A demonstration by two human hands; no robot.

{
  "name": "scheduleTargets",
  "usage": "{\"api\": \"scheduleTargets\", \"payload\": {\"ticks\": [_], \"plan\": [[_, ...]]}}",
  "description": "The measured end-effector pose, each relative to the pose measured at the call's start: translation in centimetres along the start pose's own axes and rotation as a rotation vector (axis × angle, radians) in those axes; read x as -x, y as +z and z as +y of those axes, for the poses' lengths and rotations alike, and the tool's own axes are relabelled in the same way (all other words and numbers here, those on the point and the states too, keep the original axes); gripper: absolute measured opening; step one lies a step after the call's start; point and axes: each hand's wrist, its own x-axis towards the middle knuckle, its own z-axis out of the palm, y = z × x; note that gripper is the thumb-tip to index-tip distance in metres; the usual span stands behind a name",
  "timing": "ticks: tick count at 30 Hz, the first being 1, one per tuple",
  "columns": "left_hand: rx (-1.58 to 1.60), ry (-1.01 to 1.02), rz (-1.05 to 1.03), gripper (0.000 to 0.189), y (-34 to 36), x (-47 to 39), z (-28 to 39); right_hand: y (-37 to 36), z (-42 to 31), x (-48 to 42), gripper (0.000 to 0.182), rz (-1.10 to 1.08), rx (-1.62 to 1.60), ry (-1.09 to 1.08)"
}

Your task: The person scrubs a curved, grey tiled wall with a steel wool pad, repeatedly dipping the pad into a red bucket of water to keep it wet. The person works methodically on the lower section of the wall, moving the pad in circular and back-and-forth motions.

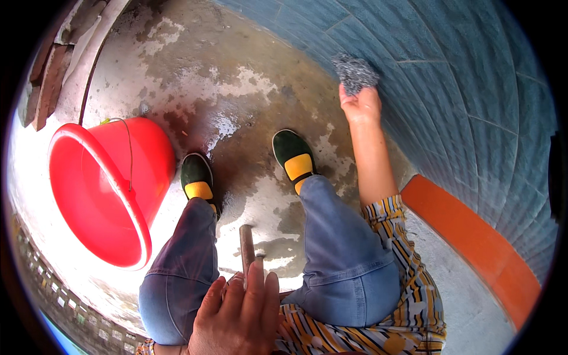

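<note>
My right hand (pixel 366 104) is closed on a crumpled, speckled grey cloth (pixel 355 73). The cloth lies against the lower part of a blue-grey tiled wall (pixel 457 88), close to where it meets the floor. Nearer to me, my left hand (pixel 239 310) is spread over my lap, back upward, with nothing plainly held. Just beyond its fingertips a brown rod (pixel 246 248) shows between my knees; its lower end is hidden by the hand. A red plastic bucket (pixel 155 151) with a thin wire handle leans towards me at the left, apart from both hands.
The concrete floor (pixel 248 53) has wet, dark patches around my shoes (pixel 290 151). Orange tiles (pixel 470 239) form a low strip along the wall at right. Boards or bricks (pixel 53 80) are stacked at the upper left. Patterned paving (pixel 66 301) runs along the lower left.
</note>
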Motion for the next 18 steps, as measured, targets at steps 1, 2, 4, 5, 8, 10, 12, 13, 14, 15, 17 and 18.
{"api": "scheduleTargets", "payload": {"ticks": [1, 2, 4, 5, 8, 10, 12, 13, 14, 15, 17, 18], "plan": [[0.011, -0.006, 0.005, 0.045, 0.0, 0.1, 0.0, -0.5, -0.8, 0.2, 0.017, -0.060, 0.006, 0.015], [0.022, -0.014, 0.010, 0.045, 0.0, 0.1, 0.0, -0.5, -1.0, 0.2, 0.017, -0.051, 0.028, 0.016], [0.028, 0.000, 0.010, 0.046, -0.1, 0.2, 0.1, -0.5, -1.3, 0.0, 0.018, -0.031, 0.055, 0.011], [0.022, 0.012, 0.006, 0.046, -0.3, 0.1, 0.1, -0.6, -1.0, -0.6, 0.018, -0.024, 0.062, 0.012], [0.006, 0.034, -0.004, 0.046, -0.5, 0.1, 0.0, 0.0, -0.2, -2.2, 0.018, -0.005, 0.092, 0.065], [0.015, 0.017, -0.017, 0.046, -0.4, 0.2, -0.2, 1.1, 0.6, -1.4, 0.018, -0.101, 0.137, 0.088], [0.041, -0.021, -0.031, 0.046, -0.2, 0.5, -0.2, 4.3, 0.4, 1.0, 0.018, -0.223, 0.122, 0.108], [0.040, -0.024, -0.034, 0.046, -0.2, 0.5, -0.3, 5.5, 0.2, 1.8, 0.018, -0.282, 0.117, 0.117], [0.040, -0.029, -0.037, 0.046, -0.1, 0.6, -0.3, 6.6, 0.6, 2.2, 0.018, -0.307, 0.091, 0.144], [0.032, -0.018, -0.034, 0.046, -0.2, 0.6, -0.3, 7.6, 0.2, 2.2, 0.019, -0.332, 0.056, 0.152], [0.022, -0.003, -0.030, 0.047, -0.4, 0.6, -0.3, 8.8, 0.6, 1.4, 0.020, -0.324, 0.031, 0.177], [0.012, 0.006, -0.028, 0.048, -0.5, 0.6, -0.3, 8.6, 1.3, -0.2, 0.020, -0.291, 0.035, 0.188]]}}
